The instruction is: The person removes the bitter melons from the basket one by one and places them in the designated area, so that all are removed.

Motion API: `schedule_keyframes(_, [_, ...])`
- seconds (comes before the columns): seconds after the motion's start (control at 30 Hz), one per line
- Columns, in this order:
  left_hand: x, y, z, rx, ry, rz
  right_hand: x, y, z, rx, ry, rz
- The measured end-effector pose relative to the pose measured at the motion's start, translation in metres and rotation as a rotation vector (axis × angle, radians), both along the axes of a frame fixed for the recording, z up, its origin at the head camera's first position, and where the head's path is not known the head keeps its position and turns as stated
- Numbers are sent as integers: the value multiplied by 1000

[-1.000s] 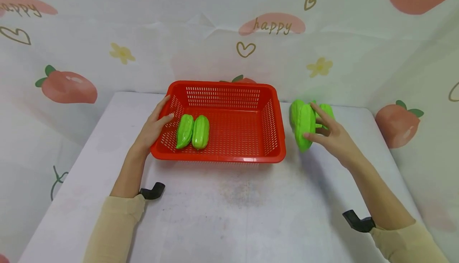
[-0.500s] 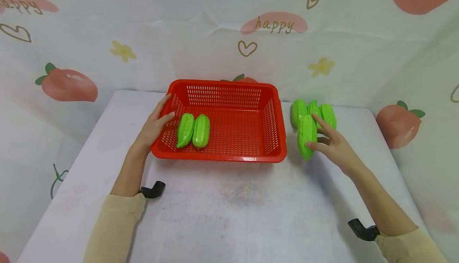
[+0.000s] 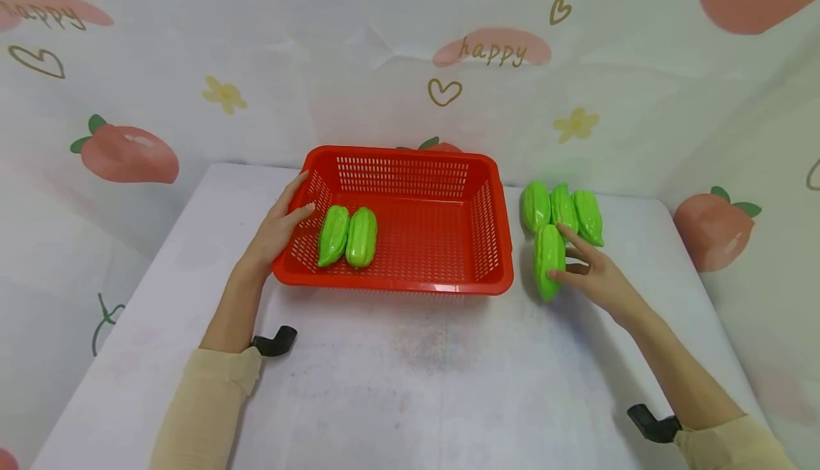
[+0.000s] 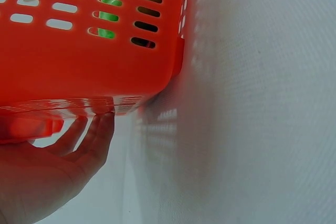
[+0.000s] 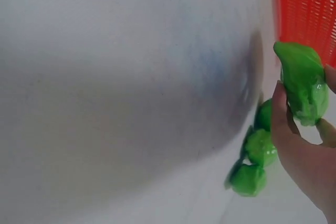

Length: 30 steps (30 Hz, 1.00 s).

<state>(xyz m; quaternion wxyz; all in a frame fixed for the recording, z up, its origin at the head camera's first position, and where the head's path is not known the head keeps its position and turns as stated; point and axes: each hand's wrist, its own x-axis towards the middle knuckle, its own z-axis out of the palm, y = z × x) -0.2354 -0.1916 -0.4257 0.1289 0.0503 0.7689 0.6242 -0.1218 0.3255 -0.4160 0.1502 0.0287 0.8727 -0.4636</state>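
Observation:
My left hand (image 3: 274, 231) grips the left wall of the red plastic basket (image 3: 393, 285), thumb over the rim and fingers along the outside. Inside, at the left, two glossy green ribbed gourds (image 3: 361, 238) that look like bitter melons lie side by side. To the right of the basket, my right hand (image 3: 598, 274) pinches another such gourd (image 3: 549, 260) between thumb and fingers. In the right wrist view that held gourd (image 5: 303, 80) has its narrow end pointing away from the palm. Just behind it, a row of three more gourds (image 3: 589, 217) rests on the table.
The white table (image 3: 410, 377) ends at a pale patterned cloth (image 3: 378, 85) hanging behind and at both sides. The basket's right rim (image 3: 502, 228) stands between the held gourd and the two inside. Black bands with stubs (image 3: 653, 425) sit on both wrists.
My right hand has drawn the held gourd toward me, out in front of the row, so all three behind it now show. My left hand keeps its grip on the basket.

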Motion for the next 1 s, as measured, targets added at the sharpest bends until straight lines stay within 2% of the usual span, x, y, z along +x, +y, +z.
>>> schedule_keyframes(0.5, [-1, 0, -3, 33, 6, 1, 0, 6, -15, 19, -36, -4])
schedule_keyframes(1.0, [0, -1, -5, 34, 2, -1, -3, 5, -21, 78, -74, 1])
